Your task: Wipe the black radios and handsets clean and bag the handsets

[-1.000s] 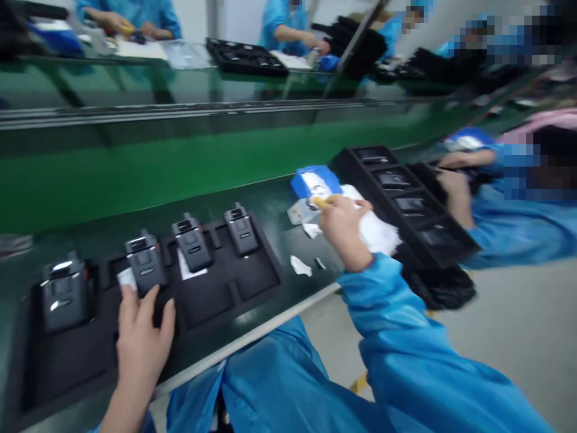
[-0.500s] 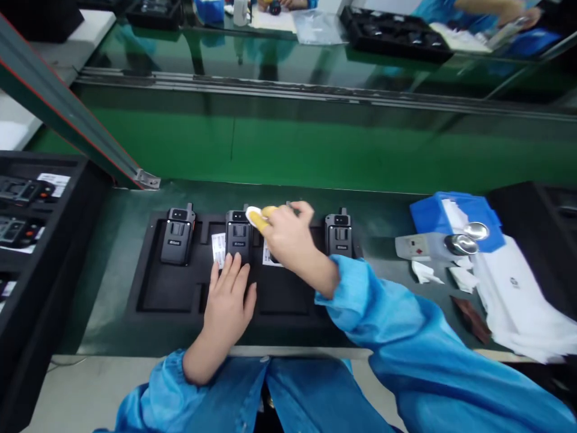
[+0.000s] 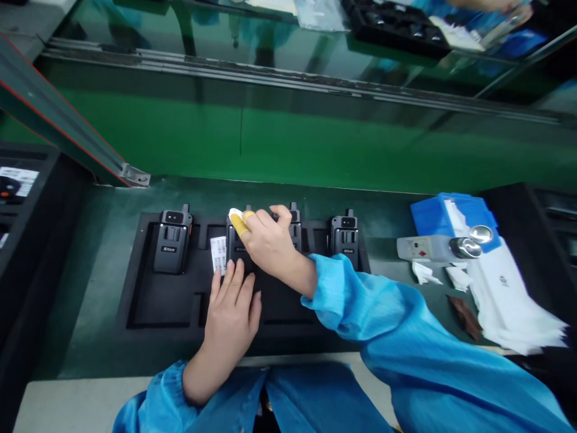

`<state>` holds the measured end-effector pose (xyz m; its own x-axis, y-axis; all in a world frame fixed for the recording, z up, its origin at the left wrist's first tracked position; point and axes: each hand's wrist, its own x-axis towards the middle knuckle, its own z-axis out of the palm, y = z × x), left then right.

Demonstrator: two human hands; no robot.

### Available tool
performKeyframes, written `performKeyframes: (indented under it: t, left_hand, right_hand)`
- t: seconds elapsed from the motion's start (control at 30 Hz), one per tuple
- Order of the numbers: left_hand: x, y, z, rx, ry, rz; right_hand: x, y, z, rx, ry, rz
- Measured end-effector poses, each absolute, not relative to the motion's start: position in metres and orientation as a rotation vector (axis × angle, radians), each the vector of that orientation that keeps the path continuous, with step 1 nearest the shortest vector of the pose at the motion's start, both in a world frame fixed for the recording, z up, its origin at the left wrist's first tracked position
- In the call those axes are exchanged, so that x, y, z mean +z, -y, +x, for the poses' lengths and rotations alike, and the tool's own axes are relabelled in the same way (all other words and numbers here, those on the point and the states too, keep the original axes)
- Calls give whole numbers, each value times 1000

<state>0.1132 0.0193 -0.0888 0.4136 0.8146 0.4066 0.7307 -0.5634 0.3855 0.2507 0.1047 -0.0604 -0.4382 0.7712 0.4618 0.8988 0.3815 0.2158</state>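
Observation:
Several black handheld radios stand in a row along a black foam tray (image 3: 135,282). On the second radio (image 3: 235,248) from the left, the fingertips of my left hand (image 3: 232,319) rest at its lower end, fingers stretched out. My right hand (image 3: 268,243), with yellow finger cots on, pinches a small white wipe (image 3: 234,213) against this radio's upper part. A white barcode label (image 3: 219,254) lies just left of it. Further left is another radio (image 3: 172,243). My right hand partly hides a third radio (image 3: 295,227); one more radio (image 3: 345,237) sits at the right.
On the right are a blue box (image 3: 428,216), a clear bottle with a metal top (image 3: 424,248), crumpled tissues (image 3: 424,273), white cloths (image 3: 509,294) and a brown scrap (image 3: 464,317). A dark tray (image 3: 49,222) flanks the left; a metal post (image 3: 67,108) rises behind.
My right hand has moved left with the wipe, across the top of the second radio, uncovering more of the third. My left hand stays about in place. The view has tilted down slightly.

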Motion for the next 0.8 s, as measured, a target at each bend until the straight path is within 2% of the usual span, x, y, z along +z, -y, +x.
performKeyframes:
  t: [0.23, 0.53, 0.8]
  left_hand:
    - [-88, -19, 113, 847, -1380, 2484]
    - [-85, -21, 114, 863, -1393, 2527]
    - [-85, -20, 114, 836, -1393, 2512]
  right_hand:
    - [-61, -105, 256, -745, 2288, -1527]
    - [-60, -93, 268, -705, 2235, -1676]
    - [-56, -106, 259, -423, 2513, -1513]
